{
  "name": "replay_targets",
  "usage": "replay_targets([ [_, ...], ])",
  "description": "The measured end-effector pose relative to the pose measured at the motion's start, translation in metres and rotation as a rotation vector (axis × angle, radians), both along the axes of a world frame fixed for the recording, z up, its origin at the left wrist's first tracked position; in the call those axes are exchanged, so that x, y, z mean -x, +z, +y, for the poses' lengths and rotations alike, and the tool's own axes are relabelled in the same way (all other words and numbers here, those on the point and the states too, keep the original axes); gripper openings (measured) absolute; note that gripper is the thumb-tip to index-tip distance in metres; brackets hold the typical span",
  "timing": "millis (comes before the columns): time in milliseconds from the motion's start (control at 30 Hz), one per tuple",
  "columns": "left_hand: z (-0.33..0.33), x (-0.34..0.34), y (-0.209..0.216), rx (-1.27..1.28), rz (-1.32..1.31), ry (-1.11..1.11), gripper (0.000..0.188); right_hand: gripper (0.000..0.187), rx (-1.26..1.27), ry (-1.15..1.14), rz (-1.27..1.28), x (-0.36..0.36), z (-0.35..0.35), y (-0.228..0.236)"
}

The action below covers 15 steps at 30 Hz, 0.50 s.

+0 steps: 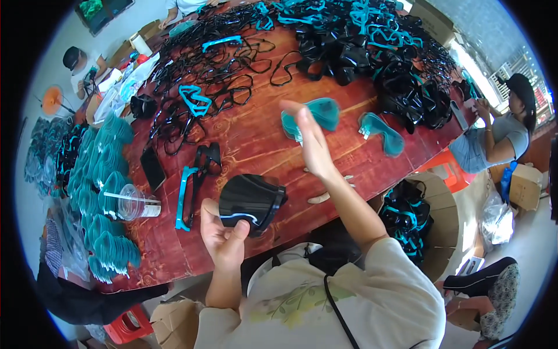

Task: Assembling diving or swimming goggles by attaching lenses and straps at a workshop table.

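Black goggle body (249,200) sits near our edge of the red wooden table (250,139), pinched firmly between the thumb and fingers of our left hand (224,238). Beyond it, our right hand (314,142) extends flat and open, gripping nothing we can see, beside a teal goggle lens (325,111); we cannot tell whether they touch. Farther off, we see glossy black goggle parts (407,96) heaped with teal frames (401,38).

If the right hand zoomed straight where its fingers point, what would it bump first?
Probably the black strap loop lying ahead on the red table, though the right hand may be raised enough to pass over it.
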<state>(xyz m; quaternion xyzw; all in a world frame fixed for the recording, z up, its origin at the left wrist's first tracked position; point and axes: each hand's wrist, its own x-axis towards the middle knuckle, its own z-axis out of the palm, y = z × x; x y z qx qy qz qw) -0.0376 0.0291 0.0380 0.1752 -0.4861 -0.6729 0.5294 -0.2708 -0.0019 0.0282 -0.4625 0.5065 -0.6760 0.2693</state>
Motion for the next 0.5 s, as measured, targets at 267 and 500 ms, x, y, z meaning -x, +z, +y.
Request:
replay_targets([
  [267, 0.010, 0.030, 0.011, -0.001, -0.043, 0.011, 0.034, 0.046, 0.268, -0.158, 0.725, -0.038, 0.020, 0.040],
  [500, -0.007, 0.022, 0.008, -0.046, 0.068, -0.055, 0.030, 0.037, -0.050, -0.038, 0.173, -0.006, 0.027, 0.026],
])
